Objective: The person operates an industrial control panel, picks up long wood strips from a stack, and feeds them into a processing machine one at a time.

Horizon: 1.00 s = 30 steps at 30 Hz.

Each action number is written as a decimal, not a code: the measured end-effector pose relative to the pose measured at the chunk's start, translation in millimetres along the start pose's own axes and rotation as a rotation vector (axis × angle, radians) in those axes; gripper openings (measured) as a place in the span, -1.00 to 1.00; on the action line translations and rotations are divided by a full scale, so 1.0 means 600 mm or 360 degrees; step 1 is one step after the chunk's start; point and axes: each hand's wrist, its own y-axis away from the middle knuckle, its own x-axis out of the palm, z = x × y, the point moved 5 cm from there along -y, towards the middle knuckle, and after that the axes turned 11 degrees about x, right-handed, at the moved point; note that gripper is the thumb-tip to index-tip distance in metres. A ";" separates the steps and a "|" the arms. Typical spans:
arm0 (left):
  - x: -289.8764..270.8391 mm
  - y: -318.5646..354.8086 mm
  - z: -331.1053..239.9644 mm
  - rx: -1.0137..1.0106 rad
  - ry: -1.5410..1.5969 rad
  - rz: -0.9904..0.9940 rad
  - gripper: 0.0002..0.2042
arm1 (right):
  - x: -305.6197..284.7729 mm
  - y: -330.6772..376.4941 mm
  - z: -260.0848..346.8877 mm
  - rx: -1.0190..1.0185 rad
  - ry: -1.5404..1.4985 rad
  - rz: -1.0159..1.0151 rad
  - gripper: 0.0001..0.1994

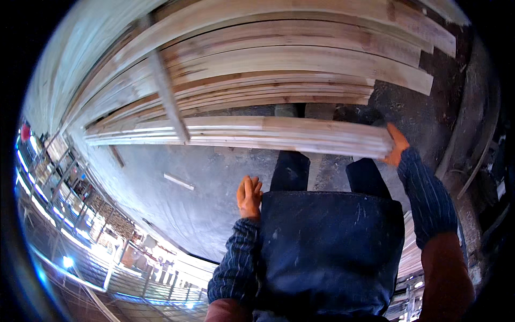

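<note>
A long bundle of thin, pale wooden strips (257, 131) runs from left to right in front of me. My right hand (397, 145), in an orange glove, grips the right-hand end of this bundle; part of its fingers is hidden behind the wood. Close to the left edge of my dark apron (327, 241) is my left hand (248, 197), gloved in orange too. Its fingers are curled in and nothing shows in them. A narrow wooden crosspiece (169, 96) lies at an angle over the left part of the bundle and touches the boards beyond it.
Wide planks (300, 59) lie side by side on the far side, with thinner strips (279, 91) at their near edge. A short pale stick (178, 181) lies on the grey floor (155, 209). Dark pipe-like shapes (472, 118) stand along the right.
</note>
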 end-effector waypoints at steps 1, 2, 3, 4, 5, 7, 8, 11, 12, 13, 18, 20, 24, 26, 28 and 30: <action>-0.016 0.000 0.013 0.0106 0.0124 0.0058 -0.30 | -0.016 0.022 -0.010 0.0034 0.0107 -0.0013 -0.27; 0.018 -0.004 -0.008 -0.0081 0.0420 -0.0084 -0.28 | -0.029 0.052 -0.026 0.0101 0.0154 -0.0066 -0.27; 0.043 0.002 -0.029 -0.0262 0.0721 -0.0236 -0.25 | -0.035 0.091 -0.042 0.0170 0.0215 -0.0112 -0.27; 0.059 0.010 -0.050 -0.0290 0.0893 -0.0226 -0.16 | -0.023 0.138 -0.052 0.0234 0.0313 0.0024 -0.25; 0.074 0.016 -0.070 -0.0315 0.1068 -0.0207 -0.06 | -0.016 0.181 -0.070 0.0297 0.0412 0.0157 -0.24; 0.093 0.027 -0.105 -0.0362 0.1430 -0.0155 0.13 | -0.011 0.266 -0.091 -0.0139 0.1184 0.0268 -0.22; 0.079 0.032 -0.120 -0.0248 0.1503 -0.0095 0.11 | 0.014 0.318 -0.103 -0.0165 0.1360 0.0273 -0.21; 0.043 0.038 -0.157 0.0147 0.1686 0.0110 0.03 | 0.070 0.453 -0.143 0.0463 0.0907 0.0143 -0.23; 0.055 0.058 -0.188 0.0014 0.1787 0.0102 -0.03 | 0.049 0.468 -0.140 0.0519 0.0899 0.0036 -0.24; 0.073 0.097 -0.249 -0.0129 0.1867 0.0117 -0.08 | 0.027 0.479 -0.139 0.0568 0.0863 -0.0065 -0.26; 0.112 0.143 -0.392 -0.0181 0.2061 0.0301 -0.38 | 0.062 0.580 -0.071 -0.0029 0.1253 -0.0121 -0.37; 0.129 0.126 -0.411 -0.0083 0.2059 0.0304 -0.40 | 0.087 0.598 -0.043 -0.0177 0.0764 -0.0088 -0.38; 0.170 0.091 -0.463 -0.0084 0.2074 0.0475 -0.42 | 0.124 0.638 0.025 -0.0509 0.0272 -0.0136 -0.36; 0.182 0.074 -0.465 -0.0099 0.2061 0.0490 -0.38 | 0.129 0.656 0.054 -0.0621 0.0312 -0.0316 -0.32; 0.195 0.065 -0.478 -0.0158 0.2019 0.0435 -0.31 | 0.136 0.676 0.077 -0.0636 0.0408 -0.0568 -0.25; 0.202 0.059 -0.506 -0.0146 0.2297 0.0633 -0.23 | 0.147 0.680 0.092 -0.0704 0.0435 -0.0626 -0.15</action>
